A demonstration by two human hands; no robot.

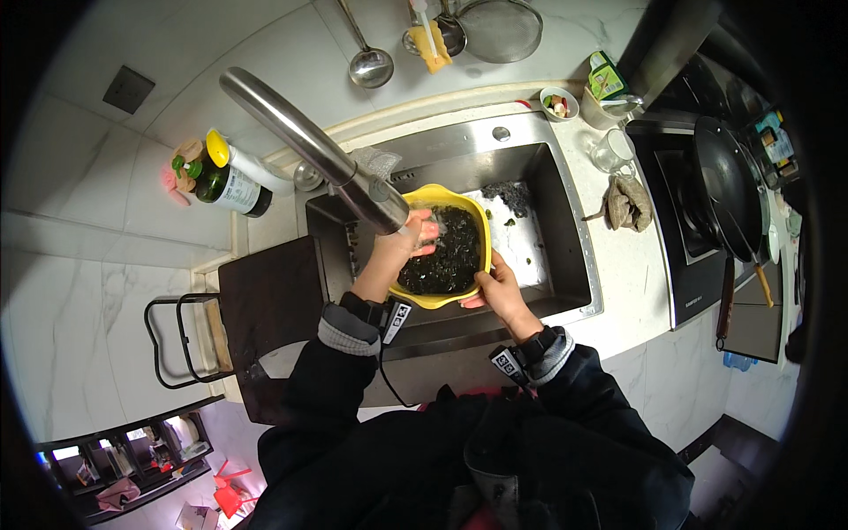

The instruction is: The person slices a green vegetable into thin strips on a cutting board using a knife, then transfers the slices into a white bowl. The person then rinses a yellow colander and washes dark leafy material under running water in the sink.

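Observation:
A yellow basin (486, 243) rests in the steel sink (579, 238), filled with dark, wet, leafy-looking pieces (455, 256) whose kind I cannot make out. My right hand (502, 290) grips the basin's rim at its near right side, with the thumb at the edge and fingers beneath. Directly under the faucet (382, 201), my left hand (399, 252) reaches over the basin's left rim. Its fingers are stretched out above the dark pieces, and water runs by them. A clump of dark scraps (508, 199) lies in the sink, right of the basin.
Left of the sink lies a dark board (269, 291); bottles (231, 192) stand behind it. A small bowl (559, 104), a glass mug (612, 150) and a crumpled cloth (628, 203) sit along the right counter. Beyond them, a wok (726, 185) rests on the stove. A ladle (371, 67) hangs above.

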